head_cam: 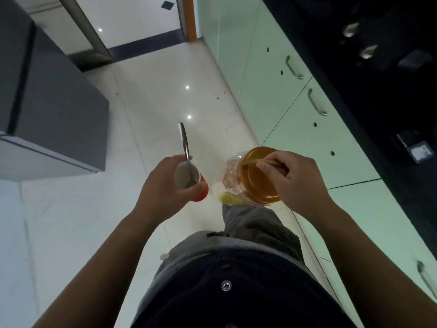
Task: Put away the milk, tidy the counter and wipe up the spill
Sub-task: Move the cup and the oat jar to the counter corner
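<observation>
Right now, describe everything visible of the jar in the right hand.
The jar is clear plastic with a translucent amber lid facing the camera, tilted. Pale flaky grain shows through its wall, with a yellow-green patch lower down. The right hand curls round the lid's thin handle, carrying it above the floor, beside the red cup.

Both forearms extended forward; left hand [163, 185] wraps cup [201, 194], right hand [295, 183] seemingly pinches jar handle [254, 161].

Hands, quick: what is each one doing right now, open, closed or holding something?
Left hand grips a red cup with a spoon standing in it.
Right hand grips a clear jar by the handle on its amber lid.
</observation>
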`<state>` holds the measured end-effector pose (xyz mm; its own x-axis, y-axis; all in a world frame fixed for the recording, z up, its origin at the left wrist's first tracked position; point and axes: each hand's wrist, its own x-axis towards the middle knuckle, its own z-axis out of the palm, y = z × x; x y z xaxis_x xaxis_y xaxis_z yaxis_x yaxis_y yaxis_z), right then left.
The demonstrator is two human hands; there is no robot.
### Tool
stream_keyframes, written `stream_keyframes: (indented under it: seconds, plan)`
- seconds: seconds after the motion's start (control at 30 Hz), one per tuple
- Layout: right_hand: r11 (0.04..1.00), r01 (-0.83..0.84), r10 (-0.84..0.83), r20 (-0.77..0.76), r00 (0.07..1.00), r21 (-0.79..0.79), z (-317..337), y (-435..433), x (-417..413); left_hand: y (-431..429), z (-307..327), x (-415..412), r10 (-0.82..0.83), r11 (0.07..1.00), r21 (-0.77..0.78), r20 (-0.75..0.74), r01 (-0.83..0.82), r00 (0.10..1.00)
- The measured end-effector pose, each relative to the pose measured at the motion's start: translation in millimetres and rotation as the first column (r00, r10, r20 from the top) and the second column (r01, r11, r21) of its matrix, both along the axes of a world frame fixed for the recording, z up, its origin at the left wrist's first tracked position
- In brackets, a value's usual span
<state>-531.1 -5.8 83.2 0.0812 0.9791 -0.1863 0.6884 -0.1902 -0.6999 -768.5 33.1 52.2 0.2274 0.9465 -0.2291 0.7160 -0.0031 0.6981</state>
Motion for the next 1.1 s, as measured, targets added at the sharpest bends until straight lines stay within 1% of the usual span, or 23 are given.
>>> stream_keyframes:
  seconds: [0.13,0.3,0.43,0.53,0.63,0.77,0.83,0.97,1.1]
  plan:
    - [1.0,-0.023,0.023,0.006,1.0,0.002,-8,77,13,75,-15,14,0.017,1.0,-0.018,0.005,-0.017,1.0]
    - [0.994,-0.102,0.103,0.005,0.995,-0.028,-3,179,38,179,-11,42,-0.031,0.999,-0.03,-0.019,0.03,0.999]
    - [0.979,-0.202,0.203,0.03,0.979,-0.027,-6,266,48,262,-2,56,0.045,0.999,-0.002,0.0,-0.045,0.999]
    - [0.971,-0.239,0.239,0.05,0.97,-0.005,-7,326,47,309,1,50,0.111,0.994,0.017,0.016,-0.111,0.994]
    - [0.973,-0.229,0.228,0.056,0.972,0.011,-8,391,47,361,2,40,0.162,0.986,0.032,0.01,-0.162,0.987]
    - [0.977,-0.21,0.207,0.074,0.976,0.04,-8,490,37,455,-2,24,0.176,0.983,0.052,0.027,-0.178,0.984]
    - [0.97,-0.228,0.221,0.08,0.972,0.089,-4,540,24,510,1,15,0.17,0.982,0.071,0.05,-0.173,0.984]
    - [0.963,-0.225,0.213,0.091,0.973,0.147,18,631,-2,618,24,-8,0.106,0.988,0.109,0.061,-0.112,0.992]
    - [0.977,-0.117,0.118,0.004,0.993,0.181,35,708,-8,704,42,-18,0.075,0.983,0.162,0.097,-0.091,0.992]
